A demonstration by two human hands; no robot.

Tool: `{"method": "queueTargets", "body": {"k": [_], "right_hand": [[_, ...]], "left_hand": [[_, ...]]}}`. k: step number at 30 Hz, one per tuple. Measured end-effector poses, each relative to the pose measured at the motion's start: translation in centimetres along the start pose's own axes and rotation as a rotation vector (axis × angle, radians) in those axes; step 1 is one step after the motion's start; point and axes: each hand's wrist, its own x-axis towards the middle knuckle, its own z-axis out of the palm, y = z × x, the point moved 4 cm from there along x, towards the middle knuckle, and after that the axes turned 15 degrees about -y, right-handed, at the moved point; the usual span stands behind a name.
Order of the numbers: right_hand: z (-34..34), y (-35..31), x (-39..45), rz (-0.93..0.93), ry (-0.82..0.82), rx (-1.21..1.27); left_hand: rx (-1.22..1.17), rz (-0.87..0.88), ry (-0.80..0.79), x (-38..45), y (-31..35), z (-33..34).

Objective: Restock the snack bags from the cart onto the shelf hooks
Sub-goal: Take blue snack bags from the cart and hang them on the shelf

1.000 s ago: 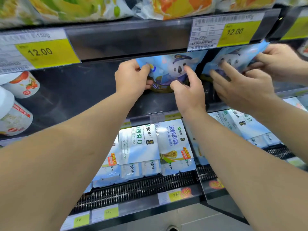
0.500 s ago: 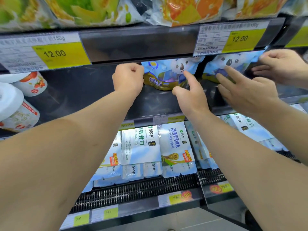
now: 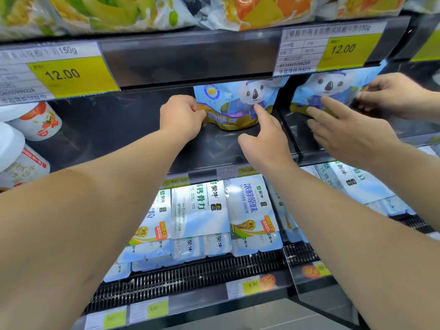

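A blue snack bag (image 3: 234,103) with a koala picture and a gold bottom band stands upright on the dark middle shelf (image 3: 133,129), under the price rail. My left hand (image 3: 182,116) pinches the bag's lower left edge with curled fingers. From the right, my right hand (image 3: 266,136) reaches in, its straight index finger touching the lower right corner. No hooks or cart are in view.
A glossy side panel (image 3: 371,139) at the right mirrors the bag and both hands. White yoghurt tubs (image 3: 28,129) sit at the left of the same shelf. Blue-white milk packs (image 3: 247,210) hang below, fruit-print bags (image 3: 262,10) above. Yellow price tags (image 3: 345,48) line the rails.
My right hand has slid off the bag's front, and only its index finger touches now. The bag has settled upright on the shelf. My left hand keeps its pinch.
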Motion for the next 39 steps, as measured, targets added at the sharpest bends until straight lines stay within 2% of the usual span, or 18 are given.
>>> {"method": "queueTargets", "body": {"k": [11,18,19,22,28,35,39], "right_hand": [[0.0,-0.9,0.4,0.073,0.01,-0.003],[1.1,-1.4,-1.3,0.077,0.01,-0.034],[1.6,-1.6,-2.1,0.059,0.0,-0.055],[2.9,-2.1,-4.4,-0.009,-0.04,-0.136],[5.9,-2.4,-10.2,-0.114,-0.221,-0.331],[13.0,-4.6,-17.1,-0.325,-0.428,-0.493],[19.6,-8.4,-21.5,-0.451,-0.589,-0.524]], "left_hand": [[-0.488,-0.095,-0.054,0.7,-0.7,1.0],[-0.594,-0.074,-0.181,-3.0,-1.4,0.9],[-0.541,-0.061,-0.164,-4.2,-1.8,0.3],[-0.192,-0.009,-0.095,-8.3,-2.1,-1.2],[0.073,-0.037,0.047,-18.5,-6.4,-4.5],[0.091,-0.268,0.066,-32.0,-14.8,-8.6],[0.062,-0.36,0.193,-39.6,-17.5,-12.4]]}}
